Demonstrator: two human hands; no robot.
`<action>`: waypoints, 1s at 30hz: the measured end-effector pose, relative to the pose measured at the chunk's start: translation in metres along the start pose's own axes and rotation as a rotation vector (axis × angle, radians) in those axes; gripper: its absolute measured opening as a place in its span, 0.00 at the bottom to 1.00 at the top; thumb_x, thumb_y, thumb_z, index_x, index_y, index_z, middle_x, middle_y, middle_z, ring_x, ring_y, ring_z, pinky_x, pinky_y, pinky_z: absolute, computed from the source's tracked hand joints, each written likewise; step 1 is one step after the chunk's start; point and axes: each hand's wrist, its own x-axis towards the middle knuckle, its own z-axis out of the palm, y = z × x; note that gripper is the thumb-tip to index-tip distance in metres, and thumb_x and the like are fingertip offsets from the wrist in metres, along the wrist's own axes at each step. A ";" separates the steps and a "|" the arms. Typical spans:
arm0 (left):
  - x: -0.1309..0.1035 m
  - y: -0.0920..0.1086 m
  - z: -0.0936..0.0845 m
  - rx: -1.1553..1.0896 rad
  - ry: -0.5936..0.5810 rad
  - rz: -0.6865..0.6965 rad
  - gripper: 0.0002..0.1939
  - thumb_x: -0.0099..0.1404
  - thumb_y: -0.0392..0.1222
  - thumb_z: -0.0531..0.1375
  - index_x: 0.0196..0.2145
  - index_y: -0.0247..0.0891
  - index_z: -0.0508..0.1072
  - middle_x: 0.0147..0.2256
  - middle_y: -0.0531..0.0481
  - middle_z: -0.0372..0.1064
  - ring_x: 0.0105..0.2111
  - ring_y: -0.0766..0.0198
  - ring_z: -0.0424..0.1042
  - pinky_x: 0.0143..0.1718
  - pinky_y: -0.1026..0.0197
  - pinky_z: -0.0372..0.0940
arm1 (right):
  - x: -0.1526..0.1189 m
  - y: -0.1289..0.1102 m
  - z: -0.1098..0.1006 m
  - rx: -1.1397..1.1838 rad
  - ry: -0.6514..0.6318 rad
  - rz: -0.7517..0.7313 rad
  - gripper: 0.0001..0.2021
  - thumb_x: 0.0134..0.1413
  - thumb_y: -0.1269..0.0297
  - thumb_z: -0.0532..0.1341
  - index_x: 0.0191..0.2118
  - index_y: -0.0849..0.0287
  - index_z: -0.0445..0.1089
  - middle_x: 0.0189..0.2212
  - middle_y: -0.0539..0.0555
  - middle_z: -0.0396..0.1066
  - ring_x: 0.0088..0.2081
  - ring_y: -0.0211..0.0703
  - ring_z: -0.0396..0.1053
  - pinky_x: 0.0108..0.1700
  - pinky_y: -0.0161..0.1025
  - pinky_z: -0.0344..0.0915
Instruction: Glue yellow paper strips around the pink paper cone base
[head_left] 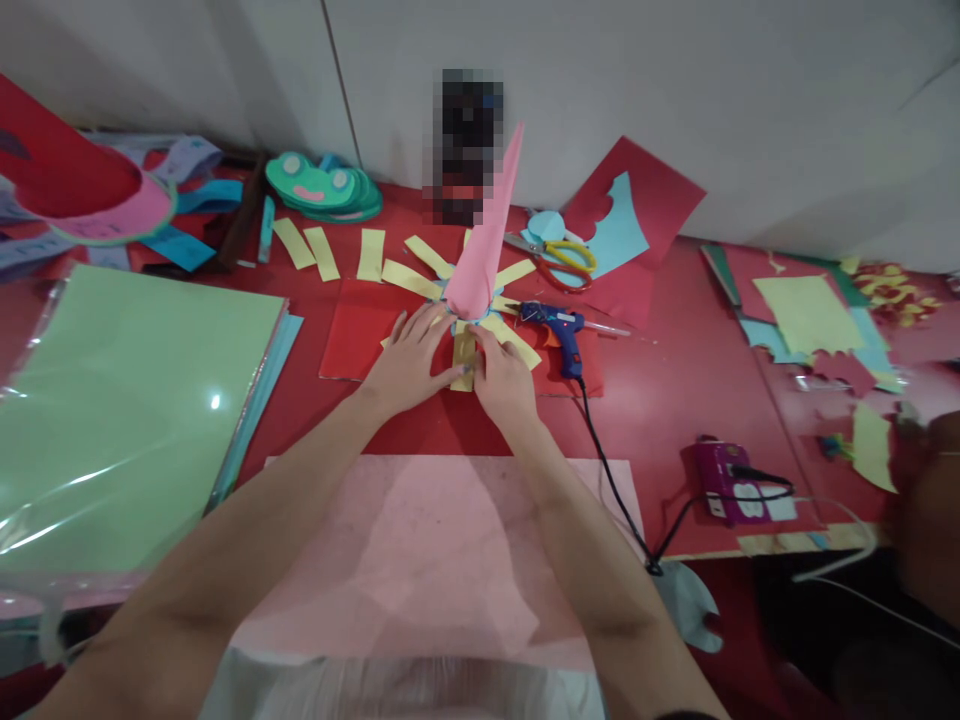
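A tall pink paper cone [487, 250] stands in the middle, with yellow paper strips [409, 277] fanned out around its base and bits of blue paper at the rim. My left hand [411, 362] lies at the near left side of the base, fingers stretched and thumb over the front yellow strip [464, 350]. On the other side of that strip, my right hand [506, 378] has its fingers bent in against its edge by the cone. Just right of the cone lies a blue glue gun [559, 330] with a clear glue stick in its back.
Scissors [562, 258] and cut paper lie behind the glue gun. Its black cord runs to a purple power box [731, 480]. Wrapped green paper [135, 400] is at left, green frog cut-outs [322, 185] at back left. Another person's arm [930, 510] is at far right.
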 end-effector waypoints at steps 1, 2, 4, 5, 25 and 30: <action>0.001 0.000 0.000 -0.014 0.015 -0.016 0.32 0.64 0.53 0.52 0.61 0.38 0.53 0.64 0.42 0.48 0.64 0.52 0.45 0.64 0.44 0.41 | 0.000 0.000 0.000 -0.005 -0.009 0.001 0.22 0.58 0.72 0.47 0.58 0.59 0.59 0.35 0.59 0.72 0.40 0.47 0.65 0.40 0.41 0.63; 0.001 0.000 0.000 -0.021 0.026 -0.029 0.31 0.64 0.52 0.51 0.61 0.38 0.53 0.63 0.42 0.49 0.64 0.53 0.45 0.64 0.44 0.41 | 0.000 0.000 0.000 -0.008 -0.013 0.002 0.22 0.59 0.71 0.46 0.58 0.59 0.59 0.36 0.59 0.72 0.40 0.47 0.65 0.41 0.41 0.63; 0.002 0.000 0.000 -0.016 0.030 -0.043 0.30 0.64 0.51 0.51 0.61 0.37 0.54 0.63 0.41 0.50 0.64 0.53 0.46 0.64 0.45 0.40 | -0.001 0.000 0.000 -0.001 -0.004 0.004 0.22 0.59 0.71 0.46 0.59 0.59 0.59 0.36 0.58 0.72 0.41 0.47 0.65 0.41 0.40 0.63; 0.002 0.000 0.001 -0.009 0.024 -0.046 0.31 0.64 0.50 0.52 0.61 0.37 0.54 0.63 0.41 0.50 0.64 0.53 0.46 0.64 0.45 0.40 | -0.001 -0.001 0.000 0.006 0.006 0.005 0.22 0.60 0.70 0.46 0.59 0.58 0.58 0.36 0.58 0.72 0.42 0.47 0.65 0.42 0.40 0.62; 0.002 0.001 0.002 0.036 -0.027 -0.037 0.32 0.62 0.47 0.54 0.62 0.37 0.53 0.63 0.41 0.48 0.64 0.50 0.46 0.64 0.42 0.38 | -0.003 -0.001 0.001 0.082 0.061 -0.031 0.20 0.59 0.71 0.48 0.55 0.58 0.63 0.36 0.58 0.73 0.39 0.48 0.66 0.42 0.42 0.63; 0.002 0.000 0.001 0.018 -0.008 -0.034 0.31 0.62 0.47 0.54 0.61 0.40 0.53 0.63 0.42 0.50 0.63 0.51 0.47 0.63 0.41 0.40 | -0.003 0.001 0.000 0.212 0.160 -0.036 0.16 0.59 0.70 0.48 0.51 0.57 0.64 0.47 0.58 0.69 0.48 0.46 0.66 0.47 0.42 0.63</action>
